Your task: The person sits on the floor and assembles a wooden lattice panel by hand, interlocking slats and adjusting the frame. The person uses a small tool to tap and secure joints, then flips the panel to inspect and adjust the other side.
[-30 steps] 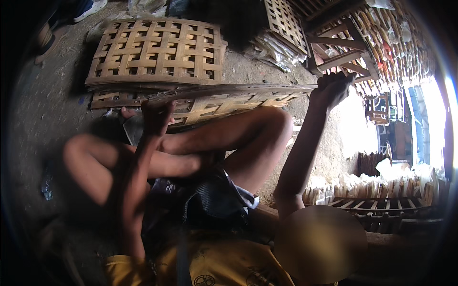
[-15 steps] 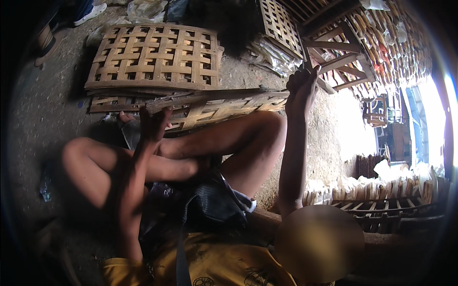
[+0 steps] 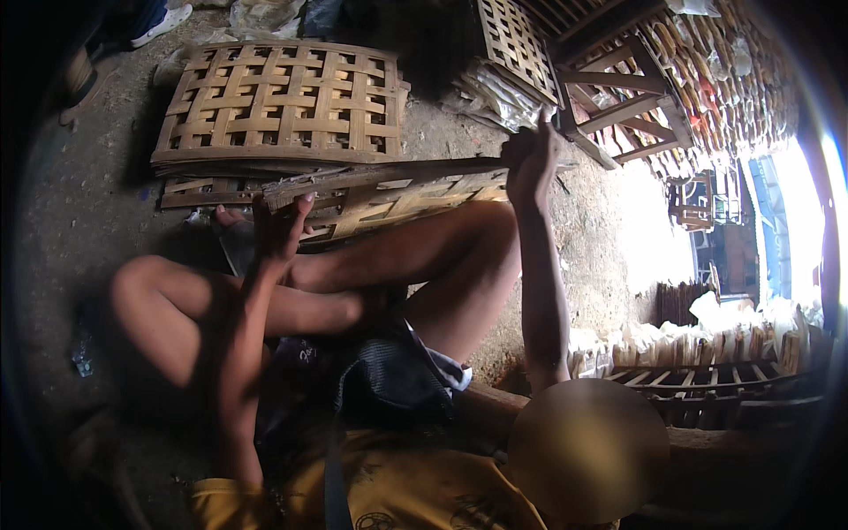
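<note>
A woven bamboo lattice panel [image 3: 380, 208] stands tilted on edge in front of my bent legs, with a rough wooden strip [image 3: 380, 174] along its top edge. My left hand [image 3: 281, 231] holds the left end of this edge, thumb on one side and fingers on the other. At the far right end, my right hand [image 3: 532, 163] is closed round the edge; a short thin end sticks out past it. Whether that hand also grips something small cannot be made out. Just beyond lies a stack of similar lattice panels [image 3: 278, 102], flat on the ground.
Another lattice panel [image 3: 519, 49] lies on plastic sheeting [image 3: 495, 99] at the back. Wooden racks [image 3: 623, 88] with many packed items stand at the far right. Bagged bundles [image 3: 698, 340] line a slatted rack at right. A person's shoe [image 3: 162, 25] shows at the far left.
My right hand has shifted left and slightly down along the panel's edge. My left hand's fingers have straightened a little at the left end. The view has moved slightly.
</note>
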The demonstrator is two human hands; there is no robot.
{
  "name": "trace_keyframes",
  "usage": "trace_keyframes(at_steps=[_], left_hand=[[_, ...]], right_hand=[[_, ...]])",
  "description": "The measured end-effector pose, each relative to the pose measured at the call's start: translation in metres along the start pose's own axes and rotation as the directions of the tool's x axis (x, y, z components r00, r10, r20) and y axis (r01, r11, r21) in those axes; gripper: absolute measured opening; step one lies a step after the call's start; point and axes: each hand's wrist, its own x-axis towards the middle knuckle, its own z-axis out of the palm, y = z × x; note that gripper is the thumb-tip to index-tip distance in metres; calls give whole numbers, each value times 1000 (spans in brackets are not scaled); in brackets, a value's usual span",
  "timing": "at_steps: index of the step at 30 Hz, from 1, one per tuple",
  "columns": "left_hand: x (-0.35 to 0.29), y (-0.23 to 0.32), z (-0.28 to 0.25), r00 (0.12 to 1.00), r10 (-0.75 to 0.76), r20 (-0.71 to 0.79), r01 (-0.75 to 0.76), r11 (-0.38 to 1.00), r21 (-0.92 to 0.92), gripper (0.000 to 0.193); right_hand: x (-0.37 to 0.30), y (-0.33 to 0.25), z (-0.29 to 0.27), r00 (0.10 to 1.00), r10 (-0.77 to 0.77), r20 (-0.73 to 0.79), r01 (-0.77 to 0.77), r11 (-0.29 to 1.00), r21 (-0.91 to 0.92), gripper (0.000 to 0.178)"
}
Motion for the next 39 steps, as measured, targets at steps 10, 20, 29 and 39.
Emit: trace_keyframes(at_steps=[10, 20, 29, 39], left_hand=[[-7, -4, 7, 993, 22, -119, -35, 994, -104, 54], [3, -23, 3, 992, 2, -124, 12, 994, 108, 48], [9, -36, 5, 984, 105, -145, -91, 991, 95, 49], [-2, -18, -4, 992, -9, -126, 18, 997, 69, 51]], right_hand=[[7, -3, -10, 994, -87, 59, 82, 993, 83, 52], [7, -5, -14, 997, -52, -61, 61, 984, 166, 44], [-11, 2, 5, 999, -15, 35, 10, 991, 131, 44], [26, -59, -109, 966, -65, -250, 152, 925, 348, 33]])
